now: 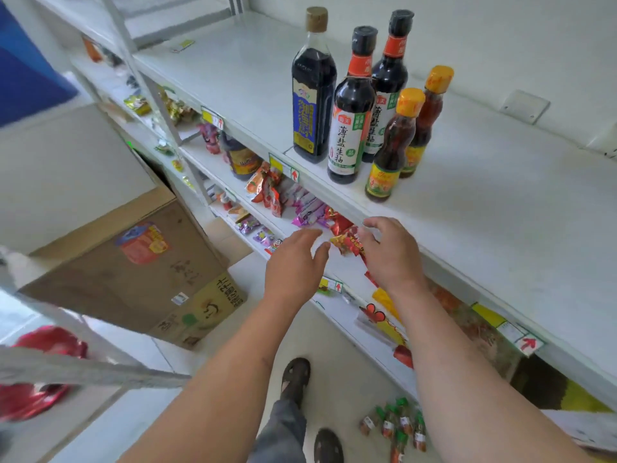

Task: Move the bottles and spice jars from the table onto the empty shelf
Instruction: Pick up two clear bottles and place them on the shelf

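Note:
On the white top shelf (484,208) stand several bottles: a tall dark bottle with a blue label (312,91), two dark soy sauce bottles with orange neck bands (352,111) (389,71), and two small oil bottles with yellow caps (392,145) (429,115). My left hand (293,265) and my right hand (389,252) hover below the shelf's front edge, both empty with fingers spread. Several small spice jars with green caps (400,426) lie at the bottom right.
Lower shelves hold snack packets (300,202) and a dark jar (242,158). A cardboard box (133,269) stands on the floor at left, beside a red bag (36,372). A grey metal frame (83,365) crosses the lower left. My feet in sandals are below.

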